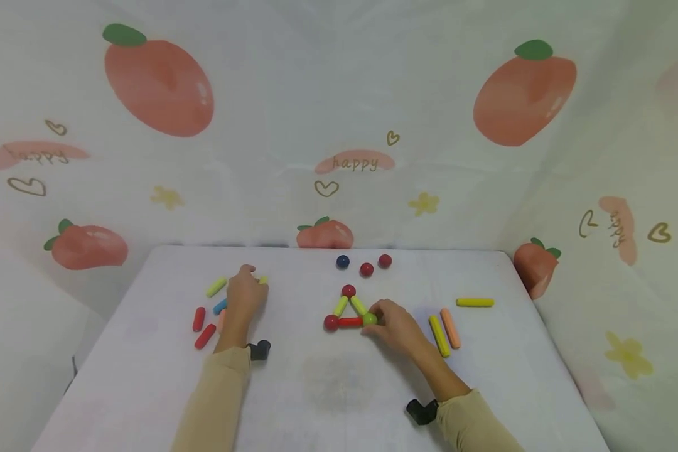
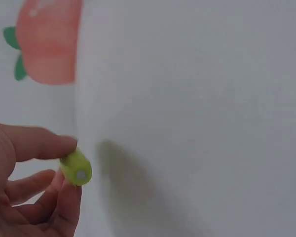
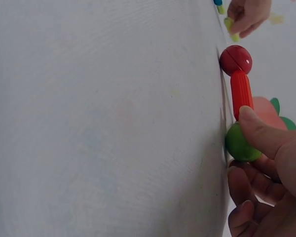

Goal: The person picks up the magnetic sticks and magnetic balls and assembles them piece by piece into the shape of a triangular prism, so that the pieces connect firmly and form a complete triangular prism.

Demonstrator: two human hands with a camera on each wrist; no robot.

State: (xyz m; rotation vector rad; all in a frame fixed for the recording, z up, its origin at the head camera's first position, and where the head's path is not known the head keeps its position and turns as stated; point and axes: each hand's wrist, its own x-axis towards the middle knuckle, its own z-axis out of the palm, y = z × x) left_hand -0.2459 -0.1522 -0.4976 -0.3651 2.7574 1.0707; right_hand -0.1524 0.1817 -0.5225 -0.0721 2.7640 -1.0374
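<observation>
My left hand [image 1: 247, 296] pinches a short yellow-green magnetic rod [image 2: 77, 167] between thumb and fingers, held above the table at the left. A pale grey disc shows in the rod's end. At the table's middle lies a triangle of rods and balls: a red ball [image 1: 348, 290] at the far corner, another red ball [image 1: 331, 322] at the near left, and a green ball [image 3: 242, 143] at the near right. Two yellow-green rods [image 1: 341, 306] and one red rod [image 3: 241, 94] join them. With thumb and fingers, my right hand [image 1: 397, 326] grips the green ball.
Beyond the triangle sit a dark blue ball [image 1: 343, 262] and two red balls [image 1: 366, 269]. Around my left hand lie red rods [image 1: 205, 336], a yellow-green rod [image 1: 216, 287] and a partly hidden blue rod [image 1: 220, 306]. Longer yellow rods [image 1: 439, 336] and an orange rod [image 1: 451, 328] lie right.
</observation>
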